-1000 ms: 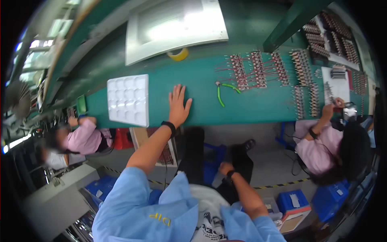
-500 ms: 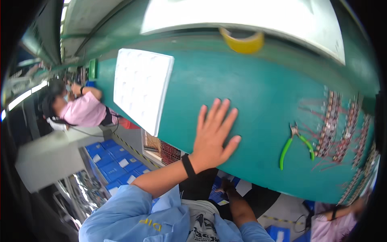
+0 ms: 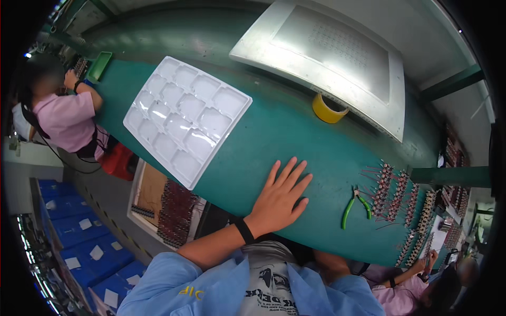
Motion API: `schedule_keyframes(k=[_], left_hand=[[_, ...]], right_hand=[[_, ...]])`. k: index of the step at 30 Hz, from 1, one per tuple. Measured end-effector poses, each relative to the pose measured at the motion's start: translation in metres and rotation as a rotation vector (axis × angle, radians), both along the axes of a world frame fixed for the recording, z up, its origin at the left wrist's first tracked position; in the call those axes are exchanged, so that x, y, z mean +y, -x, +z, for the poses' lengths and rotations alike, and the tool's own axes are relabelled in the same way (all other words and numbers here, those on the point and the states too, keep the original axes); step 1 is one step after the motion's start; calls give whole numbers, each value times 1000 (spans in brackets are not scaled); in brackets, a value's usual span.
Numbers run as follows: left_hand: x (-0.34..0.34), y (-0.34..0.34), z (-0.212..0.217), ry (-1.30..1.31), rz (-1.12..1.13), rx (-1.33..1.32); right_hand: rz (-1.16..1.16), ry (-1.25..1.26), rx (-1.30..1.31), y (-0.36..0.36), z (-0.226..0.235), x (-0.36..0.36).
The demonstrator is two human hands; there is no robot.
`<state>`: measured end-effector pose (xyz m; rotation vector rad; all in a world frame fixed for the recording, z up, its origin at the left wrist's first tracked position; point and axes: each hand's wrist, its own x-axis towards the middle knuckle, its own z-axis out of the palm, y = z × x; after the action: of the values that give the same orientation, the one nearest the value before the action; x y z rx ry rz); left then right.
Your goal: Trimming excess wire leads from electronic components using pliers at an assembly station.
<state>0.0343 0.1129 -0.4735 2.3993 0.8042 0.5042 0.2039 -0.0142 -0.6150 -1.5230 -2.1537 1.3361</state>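
Note:
My left hand (image 3: 279, 200) lies palm down on the green tabletop (image 3: 247, 158), fingers spread, holding nothing. A black band circles its wrist. My right forearm (image 3: 332, 263) drops below the table's front edge, and the hand at its end is hidden. Left of my left hand sits a white plastic tray (image 3: 191, 105) with rows of moulded pockets. To the right of that hand rest green-handled cutting pliers (image 3: 348, 213), jaws pointing away from me. Just past the pliers stand rows of small parts with thin reddish wires (image 3: 383, 189).
A yellow roll of tape (image 3: 329, 113) touches the front of a slanted metal panel (image 3: 321, 50) at the back. One person in pink (image 3: 66, 121) works at the far left, another (image 3: 406, 292) at lower right. Blue boxes (image 3: 79, 239) and a wooden crate (image 3: 153, 197) are at lower left.
The view has turned, bringing the right-hand end of the table further into sight. My left hand stays flat on the table. My right hand, visible below the table before, is now hidden.

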Motion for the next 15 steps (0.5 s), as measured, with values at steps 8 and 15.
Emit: schedule_keyframes(k=[8, 15], left_hand=[[4, 5, -8, -45, -3, -157], [-92, 42, 7, 752, -491, -288]], right_hand=[[-39, -214, 260, 34, 79, -65], [-941, -635, 710, 61, 147, -103]])
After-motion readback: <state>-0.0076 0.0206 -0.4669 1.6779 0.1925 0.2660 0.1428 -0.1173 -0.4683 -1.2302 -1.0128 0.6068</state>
